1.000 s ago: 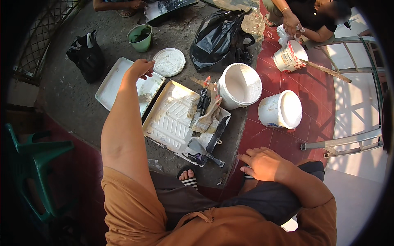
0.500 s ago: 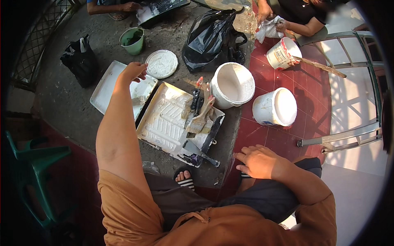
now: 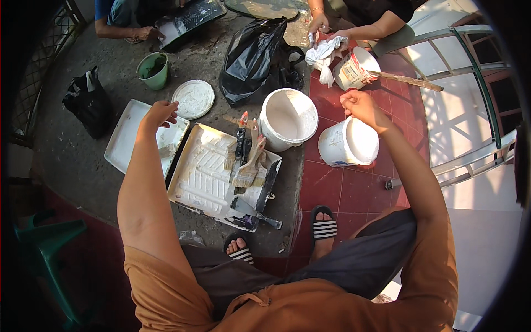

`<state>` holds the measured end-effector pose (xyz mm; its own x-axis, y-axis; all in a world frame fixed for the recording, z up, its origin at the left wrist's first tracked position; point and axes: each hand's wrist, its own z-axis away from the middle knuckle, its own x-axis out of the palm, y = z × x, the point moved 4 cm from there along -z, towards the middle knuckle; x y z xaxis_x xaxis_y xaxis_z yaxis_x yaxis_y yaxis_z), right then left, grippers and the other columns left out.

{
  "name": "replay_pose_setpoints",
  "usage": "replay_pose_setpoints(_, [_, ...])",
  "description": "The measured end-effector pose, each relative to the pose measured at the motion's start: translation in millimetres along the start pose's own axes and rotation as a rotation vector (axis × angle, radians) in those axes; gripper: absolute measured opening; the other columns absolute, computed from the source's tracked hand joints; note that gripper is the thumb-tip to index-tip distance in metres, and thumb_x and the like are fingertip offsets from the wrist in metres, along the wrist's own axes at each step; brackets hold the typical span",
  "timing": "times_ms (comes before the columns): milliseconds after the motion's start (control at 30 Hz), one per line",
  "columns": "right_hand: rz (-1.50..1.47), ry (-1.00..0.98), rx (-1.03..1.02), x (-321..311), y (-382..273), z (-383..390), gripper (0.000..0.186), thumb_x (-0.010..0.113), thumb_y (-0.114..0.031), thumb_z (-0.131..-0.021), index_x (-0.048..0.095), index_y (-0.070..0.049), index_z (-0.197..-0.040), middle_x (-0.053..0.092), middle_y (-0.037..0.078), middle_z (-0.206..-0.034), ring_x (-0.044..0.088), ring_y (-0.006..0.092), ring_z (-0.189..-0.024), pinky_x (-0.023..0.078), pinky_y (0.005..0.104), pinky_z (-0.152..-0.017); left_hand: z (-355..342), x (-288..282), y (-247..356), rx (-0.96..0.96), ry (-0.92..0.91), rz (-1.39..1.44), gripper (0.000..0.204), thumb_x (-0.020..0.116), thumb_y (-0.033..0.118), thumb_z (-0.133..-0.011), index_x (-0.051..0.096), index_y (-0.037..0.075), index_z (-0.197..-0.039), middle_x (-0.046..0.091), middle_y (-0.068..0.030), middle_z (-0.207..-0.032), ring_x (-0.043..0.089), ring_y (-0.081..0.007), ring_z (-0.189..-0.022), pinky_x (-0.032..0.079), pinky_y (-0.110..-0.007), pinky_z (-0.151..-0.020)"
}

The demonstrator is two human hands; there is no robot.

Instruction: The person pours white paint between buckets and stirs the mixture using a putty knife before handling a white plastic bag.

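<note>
My left hand [image 3: 160, 116] hovers over a shallow white tray [image 3: 124, 141], its fingers loosely bent and apart, with nothing visible in them. Beside the round paint-smeared lid [image 3: 193, 99], it stays clear of it. My right hand [image 3: 362, 109] is at the top edge of a white bucket [image 3: 333, 145], fingers curled together; whether they grip the rim or anything else is hidden. Between my arms lies a paint-caked roller tray [image 3: 193, 171]. Several paintbrushes [image 3: 251, 166] and a flat scraper [image 3: 255, 213] rest on it. A larger white bucket [image 3: 271, 130], coated inside, stands behind the brushes.
A black plastic bag [image 3: 251, 61], a green pail [image 3: 154, 72] and a smaller black bag [image 3: 88, 105] stand further back. At the far right, a person holds a white cloth [image 3: 325, 55] beside a stained bucket [image 3: 349, 72] with a stick. Another person handles a dark tray [image 3: 193, 22].
My right hand has swung from above my knee forward to the white bucket. My left hand stays over the white tray. The other person's cloth has come nearer, and the whole view has shifted.
</note>
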<state>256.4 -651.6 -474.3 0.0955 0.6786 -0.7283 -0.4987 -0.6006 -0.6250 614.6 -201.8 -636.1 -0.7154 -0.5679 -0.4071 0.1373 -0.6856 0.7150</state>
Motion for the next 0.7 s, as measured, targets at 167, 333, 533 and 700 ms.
replay_pose_setpoints(167, [-0.458,0.366,0.382,10.8,61.9,-67.0,0.046,0.074,-0.033,-0.091,0.060,-0.001,-0.121,0.066,0.007,-0.104,0.063,0.0151,-0.086,0.058,0.0319,-0.074,-4.9,9.9,10.2,0.005,0.011,0.004,0.039,0.059,0.041,-0.098,0.063,0.003,-0.105,0.067,-0.0071,-0.090,0.069,-0.0175,-0.074,0.051,-0.033,-0.059])
replay_pose_setpoints(333, [-0.416,0.530,0.502,61.8,114.4,-118.5,0.064,0.081,-0.037,-0.083,0.058,0.004,-0.127,0.066,0.011,-0.112,0.063,0.0212,-0.092,0.056,0.0365,-0.077,-8.7,15.4,3.2,-0.034,-0.030,-0.018,0.038,0.060,0.041,-0.098,0.062,0.003,-0.103,0.065,-0.0073,-0.089,0.067,-0.0167,-0.072,0.050,-0.032,-0.058])
replay_pose_setpoints(533, [-0.114,0.569,0.366,109.0,116.1,-189.2,0.076,0.084,-0.046,-0.075,0.059,0.003,-0.129,0.066,0.019,-0.124,0.063,0.0309,-0.115,0.050,0.0380,-0.097,13.7,-22.2,-31.3,-0.119,0.068,-0.093,0.041,0.057,0.041,-0.099,0.062,0.001,-0.105,0.066,-0.0085,-0.089,0.068,-0.0176,-0.071,0.050,-0.033,-0.058])
replay_pose_setpoints(700, [-0.243,0.607,0.307,100.7,155.5,-245.4,0.077,0.084,-0.050,-0.070,0.063,0.000,-0.126,0.065,0.021,-0.128,0.062,0.0331,-0.120,0.048,0.0394,-0.102,22.1,-21.6,-20.9,-0.139,0.109,-0.144,0.041,0.058,0.040,-0.099,0.063,-0.001,-0.103,0.069,-0.0101,-0.089,0.069,-0.0181,-0.069,0.052,-0.034,-0.055])
